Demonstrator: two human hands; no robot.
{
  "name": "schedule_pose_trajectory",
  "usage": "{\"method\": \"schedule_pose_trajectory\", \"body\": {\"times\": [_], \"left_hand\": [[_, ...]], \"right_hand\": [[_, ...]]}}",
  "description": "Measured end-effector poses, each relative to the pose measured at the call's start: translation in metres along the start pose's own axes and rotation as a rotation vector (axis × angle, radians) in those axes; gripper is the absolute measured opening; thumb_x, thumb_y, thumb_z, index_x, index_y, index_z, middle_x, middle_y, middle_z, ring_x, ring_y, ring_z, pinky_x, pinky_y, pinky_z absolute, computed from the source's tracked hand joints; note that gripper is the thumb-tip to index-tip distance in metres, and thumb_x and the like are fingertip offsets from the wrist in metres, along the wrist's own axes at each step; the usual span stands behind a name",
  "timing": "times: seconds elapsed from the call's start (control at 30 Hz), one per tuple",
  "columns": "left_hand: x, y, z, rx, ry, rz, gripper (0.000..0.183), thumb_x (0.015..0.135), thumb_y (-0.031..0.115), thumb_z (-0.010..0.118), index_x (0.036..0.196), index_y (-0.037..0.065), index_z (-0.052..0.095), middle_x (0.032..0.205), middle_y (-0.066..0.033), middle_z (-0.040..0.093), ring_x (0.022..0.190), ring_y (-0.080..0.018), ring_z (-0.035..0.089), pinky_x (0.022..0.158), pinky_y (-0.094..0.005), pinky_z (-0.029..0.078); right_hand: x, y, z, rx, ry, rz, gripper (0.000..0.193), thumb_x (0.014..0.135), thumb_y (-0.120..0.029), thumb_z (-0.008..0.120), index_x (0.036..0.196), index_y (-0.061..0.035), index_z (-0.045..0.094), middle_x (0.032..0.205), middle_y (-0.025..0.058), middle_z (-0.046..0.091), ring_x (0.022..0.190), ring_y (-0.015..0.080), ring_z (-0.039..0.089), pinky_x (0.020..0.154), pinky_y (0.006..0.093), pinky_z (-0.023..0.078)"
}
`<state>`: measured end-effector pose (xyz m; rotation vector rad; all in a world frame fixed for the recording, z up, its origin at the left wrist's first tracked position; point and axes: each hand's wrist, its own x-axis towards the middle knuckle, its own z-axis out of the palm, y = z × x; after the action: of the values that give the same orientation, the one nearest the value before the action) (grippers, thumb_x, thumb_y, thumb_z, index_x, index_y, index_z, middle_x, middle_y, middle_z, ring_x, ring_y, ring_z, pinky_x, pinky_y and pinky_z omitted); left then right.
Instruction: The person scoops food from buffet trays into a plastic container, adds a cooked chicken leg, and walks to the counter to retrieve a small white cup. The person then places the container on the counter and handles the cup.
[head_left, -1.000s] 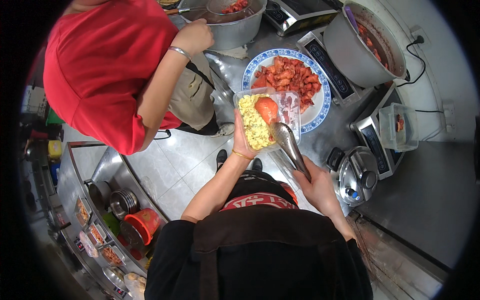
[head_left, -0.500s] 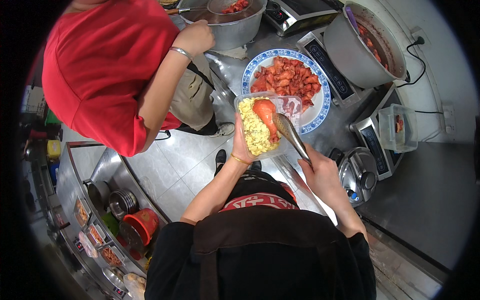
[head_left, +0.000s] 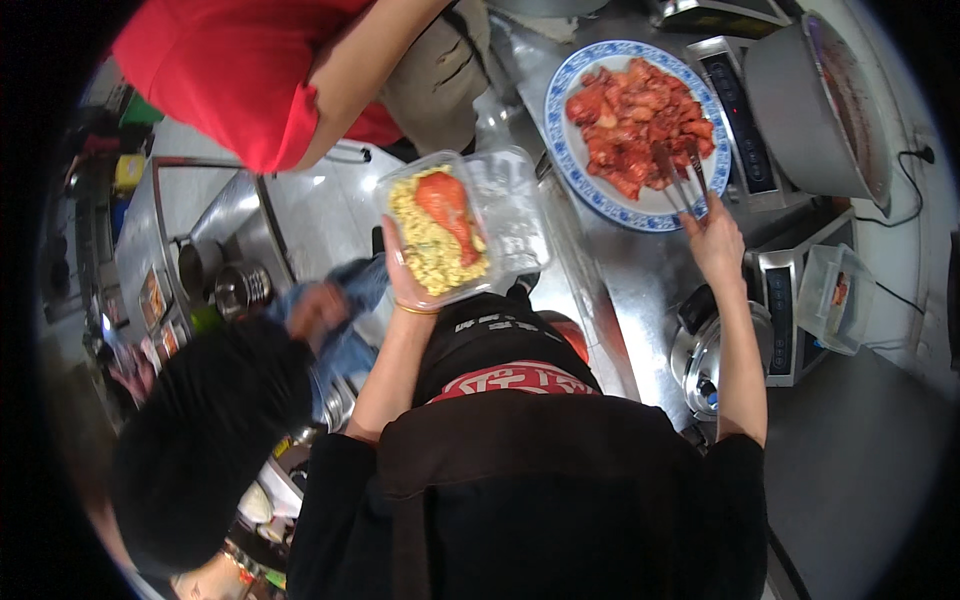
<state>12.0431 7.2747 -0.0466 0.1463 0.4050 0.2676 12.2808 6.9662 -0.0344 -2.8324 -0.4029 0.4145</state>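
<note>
My left hand (head_left: 399, 268) supports a clear plastic takeaway box (head_left: 462, 297) from its left side and underneath. Yellow rice (head_left: 410, 238) fills the box, and a red drumstick (head_left: 447, 212) lies on top. The box's transparent lid (head_left: 520, 215) hangs folded open to the right. Farther right, my right hand (head_left: 716, 246) grips metal tongs (head_left: 678, 182). Their spread tips reach into red-glazed meat pieces (head_left: 635, 120) heaped on a large blue-and-white plate (head_left: 566, 168). Whether the tips pinch a piece, I cannot tell.
A person in a red shirt (head_left: 240, 75) stands at the far left. Another person in a dark cap (head_left: 205, 430) is close by my left arm. Right of the plate are a big grey pot (head_left: 800, 110), induction cookers (head_left: 738, 125), a clear tub (head_left: 822, 325) and a lidded steel pot (head_left: 695, 355).
My right hand has moved the tongs from the drumstick in the box to the plate. The box has shifted left, away from the plate. A person in a dark cap has appeared at lower left.
</note>
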Motion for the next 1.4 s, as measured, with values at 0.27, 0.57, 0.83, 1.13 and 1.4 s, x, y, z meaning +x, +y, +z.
{"method": "schedule_pose_trajectory", "body": {"times": [0.27, 0.57, 0.83, 1.13, 1.4], "left_hand": [[-0.071, 0.052, -0.039, 0.031, 0.13, 0.232, 0.074, 0.086, 0.06, 0.049, 0.141, 0.011, 0.036, 0.137, -0.0198, 0.044, 0.114, -0.0375, 0.051, 0.095, -0.0529, 0.042], [-0.134, 0.096, -0.095, -0.077, 0.163, 0.206, 0.072, 0.087, 0.061, 0.047, 0.141, 0.014, 0.037, 0.138, -0.0207, 0.042, 0.104, -0.0396, 0.055, 0.088, -0.0523, 0.046], [-0.164, 0.096, -0.205, -0.098, 0.456, 0.35, 0.091, 0.08, 0.078, 0.034, 0.138, 0.009, 0.037, 0.13, -0.0222, 0.047, 0.089, -0.034, 0.062, 0.072, -0.0456, 0.053], [-0.176, 0.06, -0.366, -0.292, 0.723, 0.612, 0.092, 0.08, 0.079, 0.03, 0.135, 0.006, 0.039, 0.126, -0.0225, 0.05, 0.074, -0.0386, 0.06, 0.058, -0.0511, 0.051], [-0.201, 0.049, -0.416, 0.114, 0.953, 0.548, 0.061, 0.091, 0.052, 0.049, 0.135, 0.012, 0.036, 0.111, -0.0155, 0.053, 0.062, -0.0212, 0.056, 0.052, -0.033, 0.046]], "right_hand": [[0.005, 0.029, 0.038, 0.012, 0.077, -0.108, 0.063, 0.083, -0.023, 0.067, 0.135, -0.0005, 0.039, 0.118, 0.0224, 0.054, 0.106, 0.0389, 0.054, 0.088, 0.043, 0.045], [-0.075, -0.05, 0.041, 0.071, 0.281, -0.365, 0.025, 0.081, 0.0, 0.063, 0.105, -0.0001, 0.061, 0.098, 0.0124, 0.061, 0.088, 0.0251, 0.06, 0.075, 0.0335, 0.048], [-0.084, -0.156, 0.321, 0.492, -0.609, -0.297, 0.017, 0.078, -0.001, 0.065, 0.095, -0.0003, 0.065, 0.089, 0.0125, 0.062, 0.076, 0.0217, 0.064, 0.067, 0.0297, 0.053], [-0.022, -0.137, 0.659, -0.014, -0.66, -0.483, 0.019, 0.076, -0.01, 0.065, 0.094, -0.0047, 0.063, 0.094, 0.0173, 0.06, 0.088, 0.0352, 0.061, 0.076, 0.0416, 0.05], [-0.013, -0.105, 0.826, -0.015, -0.389, -0.461, 0.022, 0.074, -0.011, 0.064, 0.096, -0.0056, 0.063, 0.088, 0.0175, 0.06, 0.082, 0.0342, 0.06, 0.074, 0.041, 0.05]]}}
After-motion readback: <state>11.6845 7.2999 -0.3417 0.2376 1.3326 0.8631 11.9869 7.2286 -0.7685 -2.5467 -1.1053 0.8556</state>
